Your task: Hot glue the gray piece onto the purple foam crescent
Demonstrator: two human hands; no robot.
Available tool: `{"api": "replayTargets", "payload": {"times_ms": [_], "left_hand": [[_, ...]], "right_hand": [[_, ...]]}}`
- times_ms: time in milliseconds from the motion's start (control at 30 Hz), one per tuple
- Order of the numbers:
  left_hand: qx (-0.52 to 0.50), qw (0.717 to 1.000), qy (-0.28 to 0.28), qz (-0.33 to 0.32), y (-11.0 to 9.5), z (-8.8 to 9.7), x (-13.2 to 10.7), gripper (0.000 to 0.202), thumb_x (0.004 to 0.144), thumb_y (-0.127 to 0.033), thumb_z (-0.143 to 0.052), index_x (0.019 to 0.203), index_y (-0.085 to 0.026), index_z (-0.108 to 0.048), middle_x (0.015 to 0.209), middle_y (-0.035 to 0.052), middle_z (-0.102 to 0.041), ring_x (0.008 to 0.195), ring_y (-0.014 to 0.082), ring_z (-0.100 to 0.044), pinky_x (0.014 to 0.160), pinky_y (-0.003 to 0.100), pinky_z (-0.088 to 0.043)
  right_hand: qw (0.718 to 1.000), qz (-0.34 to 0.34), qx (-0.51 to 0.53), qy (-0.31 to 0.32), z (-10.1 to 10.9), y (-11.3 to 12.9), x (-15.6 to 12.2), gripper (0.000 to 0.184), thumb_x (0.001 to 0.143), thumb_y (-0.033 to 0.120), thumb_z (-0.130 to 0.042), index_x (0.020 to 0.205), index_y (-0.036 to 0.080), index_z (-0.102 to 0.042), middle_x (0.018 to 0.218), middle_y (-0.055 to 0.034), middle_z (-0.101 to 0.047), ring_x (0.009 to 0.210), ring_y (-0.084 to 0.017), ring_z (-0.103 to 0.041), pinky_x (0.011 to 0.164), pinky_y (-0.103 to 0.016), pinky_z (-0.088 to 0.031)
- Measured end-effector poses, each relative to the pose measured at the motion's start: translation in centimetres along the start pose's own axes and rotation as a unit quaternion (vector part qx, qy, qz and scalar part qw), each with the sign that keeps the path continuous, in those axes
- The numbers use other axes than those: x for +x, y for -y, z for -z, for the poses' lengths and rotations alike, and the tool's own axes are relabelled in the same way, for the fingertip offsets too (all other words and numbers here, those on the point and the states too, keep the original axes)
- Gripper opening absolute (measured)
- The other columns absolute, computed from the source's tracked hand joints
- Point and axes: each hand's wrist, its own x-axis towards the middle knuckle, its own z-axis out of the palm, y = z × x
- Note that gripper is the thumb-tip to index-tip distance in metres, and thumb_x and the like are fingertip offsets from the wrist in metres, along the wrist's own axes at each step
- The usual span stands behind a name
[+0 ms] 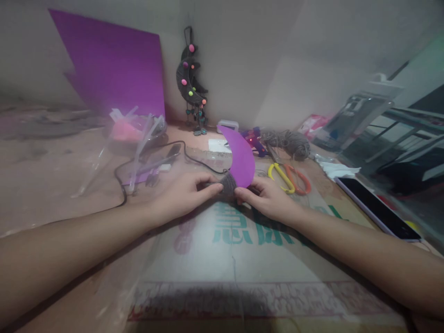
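Note:
Between my two hands a purple crescent-shaped paper cutout (243, 157) is held upright, its bare tip pointing up and away. Grey yarn (228, 185) is wound tightly around its lower left end. My left hand (194, 192) pinches the yarn-wrapped end between thumb and fingers. My right hand (265, 196) is closed on the lower edge of the purple crescent, beside the yarn, with its fingertips partly behind the paper. Just beyond my right hand lie scissors (289, 178) with one yellow and one orange handle loop.
A glue gun (255, 138) with a red light and a grey yarn ball (294, 143) lie behind. A grey crescent ornament (189, 78) hangs on the wall. Purple card (128, 69) leans at left, near glue sticks (144, 143). A phone (376, 206) lies right.

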Motion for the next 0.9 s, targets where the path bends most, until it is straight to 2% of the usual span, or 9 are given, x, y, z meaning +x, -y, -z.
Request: {"api": "replayTargets", "payload": {"times_ms": [133, 400, 733, 900], "left_hand": [[-0.003, 1.000, -0.005, -0.007, 0.11, -0.05, 0.02, 0.031, 0.090, -0.040, -0.046, 0.082, -0.017, -0.065, 0.082, -0.0002, -0.069, 0.077, 0.0152, -0.060, 0.069, 0.025, -0.043], [0.005, 1.000, 0.000, -0.005, 0.17, -0.02, -0.01, 0.031, 0.090, -0.040, -0.047, 0.083, -0.017, -0.066, 0.081, -0.0001, -0.069, 0.076, 0.0159, -0.061, 0.068, 0.026, -0.043], [0.015, 1.000, 0.007, -0.011, 0.28, -0.08, -0.06, 0.030, 0.090, -0.041, -0.047, 0.087, -0.019, -0.067, 0.085, -0.0004, -0.070, 0.081, 0.0166, -0.061, 0.072, 0.027, -0.043], [0.015, 1.000, 0.008, -0.009, 0.22, -0.09, -0.05, 0.030, 0.090, -0.040, -0.046, 0.086, -0.018, -0.067, 0.086, 0.0002, -0.070, 0.081, 0.0170, -0.062, 0.072, 0.027, -0.043]], "right_hand": [[1.000, 0.003, 0.026, -0.004, 0.02, -0.23, -0.08, 0.038, 0.093, 0.043, -0.044, 0.074, 0.016, -0.062, 0.070, -0.0028, -0.065, 0.065, -0.014, -0.061, 0.062, -0.025, -0.044], [1.000, -0.008, 0.002, -0.017, 0.02, 0.31, 0.02, 0.023, 0.087, 0.034, -0.054, 0.074, 0.015, -0.062, 0.069, -0.0019, -0.066, 0.064, -0.014, -0.060, 0.059, -0.023, -0.043], [0.999, 0.011, -0.023, -0.037, 0.01, 0.14, -0.06, 0.024, 0.087, 0.031, -0.054, 0.069, 0.016, -0.061, 0.065, -0.0007, -0.064, 0.061, -0.013, -0.058, 0.058, -0.023, -0.042], [0.999, 0.010, -0.001, -0.030, 0.06, 0.14, -0.03, 0.023, 0.088, 0.032, -0.053, 0.073, 0.016, -0.061, 0.067, -0.0005, -0.065, 0.062, -0.013, -0.059, 0.059, -0.023, -0.043]]}}
